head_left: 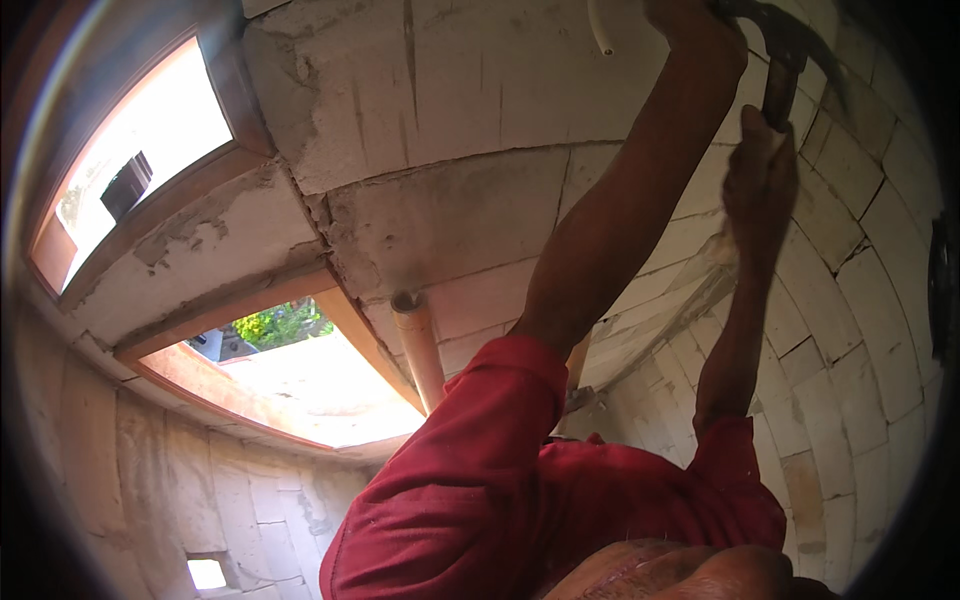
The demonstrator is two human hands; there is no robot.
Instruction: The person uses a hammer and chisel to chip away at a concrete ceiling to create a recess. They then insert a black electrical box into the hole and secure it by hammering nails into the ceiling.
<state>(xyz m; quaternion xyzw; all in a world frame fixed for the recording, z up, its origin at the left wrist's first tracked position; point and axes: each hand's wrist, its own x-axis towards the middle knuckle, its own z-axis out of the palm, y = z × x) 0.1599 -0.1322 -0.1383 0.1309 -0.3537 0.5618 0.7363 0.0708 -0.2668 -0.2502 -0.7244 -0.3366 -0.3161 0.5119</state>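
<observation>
**Red sleeves up, hammer against the block wall**

Red cloth fills the lower middle of the frame: the short sleeves of a red shirt (pixel 480 500), from which both bare arms rise toward the upper right. The right hand (pixel 760 185) sits at the upper right, its fingers (pixel 768 135) wrapped round the lower end of a hammer (pixel 782 70). The wooden handle stands up out of the fist and the dark metal head lies at the very top edge, close against the wall. The left hand (pixel 695 20) is higher, at the top edge just left of the hammer head. The frame cuts it off, so whether its fingers are spread or closed on something cannot be told.

Behind both hands runs a block wall (pixel 470 90) of pale grey-white blocks with rough mortar joints, which curves across the whole upper and right part of the frame. A short white tube (pixel 600 28) pokes out of it near the top, left of the left forearm. An orange-brown pipe (pixel 422 345) runs along the wall at centre, just left of the left upper arm. Two window openings with wooden frames sit on the left: an upper window (pixel 140 160) at upper left, bright with daylight, and a lower window (pixel 290 365) at centre left, with green leaves showing through it.
</observation>
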